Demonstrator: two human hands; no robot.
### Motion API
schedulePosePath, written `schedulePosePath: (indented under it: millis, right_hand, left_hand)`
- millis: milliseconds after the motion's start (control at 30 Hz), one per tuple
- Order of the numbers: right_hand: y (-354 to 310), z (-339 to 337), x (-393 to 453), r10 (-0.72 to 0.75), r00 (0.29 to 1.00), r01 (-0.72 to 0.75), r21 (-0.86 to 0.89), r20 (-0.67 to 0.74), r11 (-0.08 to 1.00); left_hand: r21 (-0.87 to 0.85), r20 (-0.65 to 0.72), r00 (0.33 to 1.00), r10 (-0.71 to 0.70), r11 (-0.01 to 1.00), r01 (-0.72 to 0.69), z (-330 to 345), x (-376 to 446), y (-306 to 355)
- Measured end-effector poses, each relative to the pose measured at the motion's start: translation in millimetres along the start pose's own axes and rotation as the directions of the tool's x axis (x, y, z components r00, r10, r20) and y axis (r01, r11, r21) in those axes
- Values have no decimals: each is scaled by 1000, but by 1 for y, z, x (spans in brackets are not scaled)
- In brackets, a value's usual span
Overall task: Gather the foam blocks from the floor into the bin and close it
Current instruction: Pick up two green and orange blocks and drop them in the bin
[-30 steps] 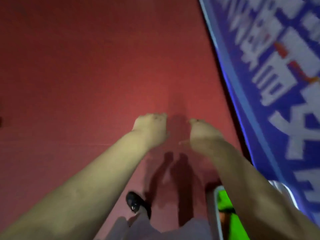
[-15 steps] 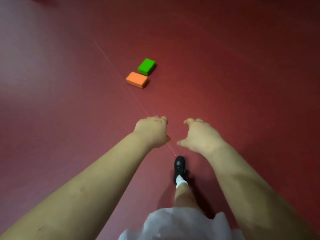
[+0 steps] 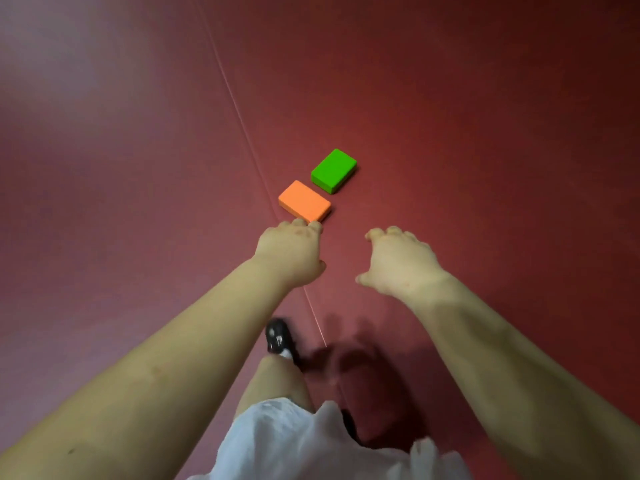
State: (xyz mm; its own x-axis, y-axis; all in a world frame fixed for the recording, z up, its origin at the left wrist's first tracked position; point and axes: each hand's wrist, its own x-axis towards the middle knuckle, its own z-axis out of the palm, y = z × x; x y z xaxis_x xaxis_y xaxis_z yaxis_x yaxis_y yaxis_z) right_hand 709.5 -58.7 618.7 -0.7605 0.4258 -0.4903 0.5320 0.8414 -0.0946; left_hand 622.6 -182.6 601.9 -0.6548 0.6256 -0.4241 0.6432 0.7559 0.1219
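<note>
Open floor [image 3: 485,133] around both blocks [image 3: 304,200]

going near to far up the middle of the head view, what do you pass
white garment → black shoe → left hand → orange block → green block

Dark red floor [image 3: 467,116] carries 2 blocks, orange block [image 3: 304,201] beside green block [image 3: 334,170].
</note>
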Motion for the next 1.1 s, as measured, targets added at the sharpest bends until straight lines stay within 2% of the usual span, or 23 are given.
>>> schedulePosePath:
  millis: [300, 500, 667, 867, 1000, 1100]
  right_hand:
    - [-35, -75, 284, 71, 995, -74, 56, 66, 996]
    - [-38, -84, 454, -1, 995, -5, 60, 98, 998]
    - [-46, -38, 602, -33, 994, 30, 28, 107, 999]
    - [-63, 98, 774, -25, 989, 25, 4, 147, 1000]
    - [-67, 203, 873, -2, 985, -1, 19, 173, 1000]
    - [-70, 263, 922, 19, 971, -28, 38, 237, 999]
  left_hand:
    - [92, 90, 993, 71, 993, -79, -91, 292, -97]
    - [117, 154, 987, 51, 991, -70, -85, 448, -133]
    - [92, 164, 985, 50, 994, -66, -20, 579, -169]
    - [141, 256, 963, 87, 982, -127, 128, 736, -236]
    - [272, 356, 916, 183, 918, -290, 229, 830, -277]
    - [343, 378, 886, 270, 847, -405, 282, 884, -301]
